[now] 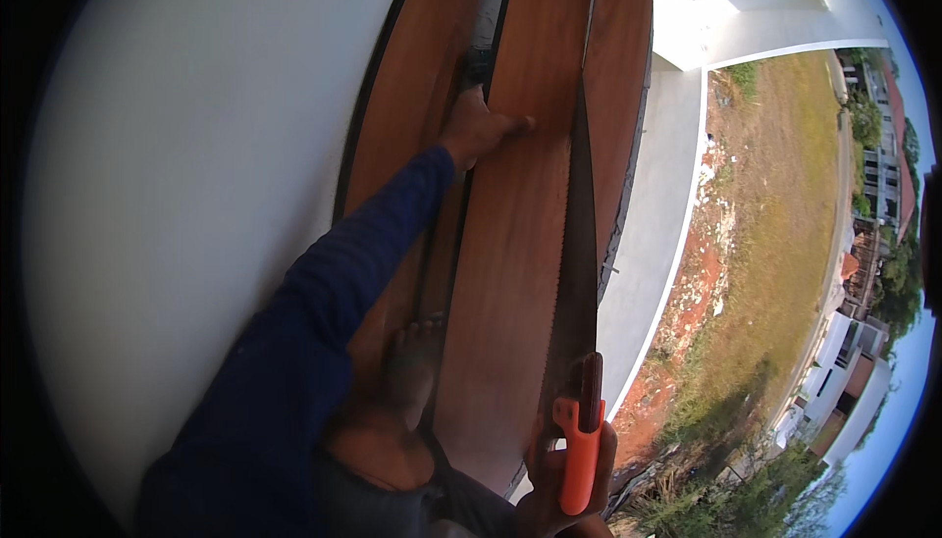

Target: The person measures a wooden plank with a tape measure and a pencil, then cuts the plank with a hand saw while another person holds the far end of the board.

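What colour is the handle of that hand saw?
Bright orange; the saw handle shows clearly in the head view.

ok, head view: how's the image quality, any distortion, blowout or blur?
Head view: strong fisheye, the wooden planks and handsaw blade bow; black vignette at the rim. White wall is washed out and featureless. Left hand is soft but readable; right hand sits shaded at the lower edge.

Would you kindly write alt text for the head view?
A person's right hand grips a handsaw by its orange handle, blade along a reddish-brown wooden plank. The left hand, blue-sleeved, presses the plank farther up; a bare foot rests beside it.
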The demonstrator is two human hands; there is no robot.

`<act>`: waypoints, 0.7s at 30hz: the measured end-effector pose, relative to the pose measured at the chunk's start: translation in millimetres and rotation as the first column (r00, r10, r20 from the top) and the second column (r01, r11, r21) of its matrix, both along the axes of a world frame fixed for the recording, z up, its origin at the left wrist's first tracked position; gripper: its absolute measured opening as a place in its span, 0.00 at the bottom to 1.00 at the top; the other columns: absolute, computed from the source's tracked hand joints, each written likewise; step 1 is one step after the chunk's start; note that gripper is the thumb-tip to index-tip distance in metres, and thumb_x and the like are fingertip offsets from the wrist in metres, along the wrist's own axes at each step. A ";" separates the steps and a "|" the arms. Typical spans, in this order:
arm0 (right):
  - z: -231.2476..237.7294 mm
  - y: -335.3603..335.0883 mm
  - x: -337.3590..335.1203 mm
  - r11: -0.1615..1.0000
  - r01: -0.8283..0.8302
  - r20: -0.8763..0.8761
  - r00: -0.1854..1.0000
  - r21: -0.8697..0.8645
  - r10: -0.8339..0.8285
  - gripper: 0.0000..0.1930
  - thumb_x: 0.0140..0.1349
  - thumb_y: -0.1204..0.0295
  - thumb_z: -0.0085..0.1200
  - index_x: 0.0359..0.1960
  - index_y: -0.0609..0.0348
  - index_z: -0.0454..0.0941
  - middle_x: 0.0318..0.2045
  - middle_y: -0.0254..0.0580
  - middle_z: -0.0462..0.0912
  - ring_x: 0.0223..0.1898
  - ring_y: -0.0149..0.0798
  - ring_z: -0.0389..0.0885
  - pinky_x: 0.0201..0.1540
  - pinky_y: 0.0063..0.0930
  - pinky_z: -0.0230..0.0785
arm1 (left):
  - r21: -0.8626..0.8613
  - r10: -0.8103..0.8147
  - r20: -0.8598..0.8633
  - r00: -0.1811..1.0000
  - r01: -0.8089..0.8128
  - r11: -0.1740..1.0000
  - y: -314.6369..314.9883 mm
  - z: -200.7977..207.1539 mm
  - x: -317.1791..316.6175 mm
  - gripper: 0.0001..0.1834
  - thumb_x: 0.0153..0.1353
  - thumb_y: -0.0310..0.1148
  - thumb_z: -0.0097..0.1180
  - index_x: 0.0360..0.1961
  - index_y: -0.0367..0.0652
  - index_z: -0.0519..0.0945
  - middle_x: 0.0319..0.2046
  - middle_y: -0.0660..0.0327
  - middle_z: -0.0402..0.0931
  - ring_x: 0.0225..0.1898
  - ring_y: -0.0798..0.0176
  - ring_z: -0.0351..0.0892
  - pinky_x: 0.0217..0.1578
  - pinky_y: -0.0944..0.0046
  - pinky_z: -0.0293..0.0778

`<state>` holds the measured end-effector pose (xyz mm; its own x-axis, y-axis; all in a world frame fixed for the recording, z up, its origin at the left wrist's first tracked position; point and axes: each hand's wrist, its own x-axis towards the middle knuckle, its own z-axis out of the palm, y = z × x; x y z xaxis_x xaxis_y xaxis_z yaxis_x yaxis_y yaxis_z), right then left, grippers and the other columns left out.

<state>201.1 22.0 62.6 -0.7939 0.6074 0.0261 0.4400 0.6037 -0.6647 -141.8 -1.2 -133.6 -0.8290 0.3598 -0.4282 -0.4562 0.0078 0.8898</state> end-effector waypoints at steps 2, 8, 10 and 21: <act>-0.6 8.3 13.1 0.995 -0.094 -0.024 0.995 -0.022 0.094 0.27 0.64 0.68 0.58 0.57 0.81 0.67 0.48 0.61 0.80 0.46 0.44 0.83 0.46 0.35 0.80 | 0.042 0.006 -0.035 0.999 -0.004 0.999 0.0 -3.1 0.8 0.33 0.48 0.28 0.74 0.53 0.26 0.71 0.48 0.44 0.79 0.48 0.55 0.82 0.50 0.60 0.80; -69.6 16.8 -62.1 0.970 0.081 -0.316 0.936 -0.229 -0.152 0.24 0.65 0.73 0.57 0.58 0.76 0.70 0.48 0.53 0.80 0.45 0.40 0.83 0.48 0.31 0.80 | 0.103 -0.035 0.010 0.999 0.034 0.994 -3.4 -11.8 -11.8 0.34 0.47 0.29 0.75 0.52 0.24 0.70 0.47 0.44 0.79 0.44 0.54 0.84 0.48 0.59 0.81; -105.7 39.4 -114.9 0.959 0.012 -0.413 0.901 -0.284 -0.134 0.22 0.65 0.74 0.56 0.59 0.71 0.71 0.48 0.49 0.81 0.45 0.38 0.82 0.47 0.29 0.80 | 0.054 -0.024 0.014 1.000 0.023 0.998 -1.4 -25.9 -21.0 0.34 0.47 0.30 0.75 0.52 0.24 0.71 0.46 0.45 0.80 0.44 0.55 0.84 0.48 0.59 0.81; -102.6 62.4 -162.2 0.972 0.057 -0.327 0.936 -0.230 -0.132 0.22 0.65 0.77 0.54 0.61 0.67 0.71 0.48 0.44 0.80 0.45 0.33 0.81 0.45 0.23 0.78 | 0.011 -0.060 -0.075 0.995 0.061 0.998 21.7 -33.7 -20.6 0.31 0.47 0.30 0.74 0.50 0.25 0.75 0.45 0.47 0.81 0.45 0.57 0.83 0.48 0.60 0.80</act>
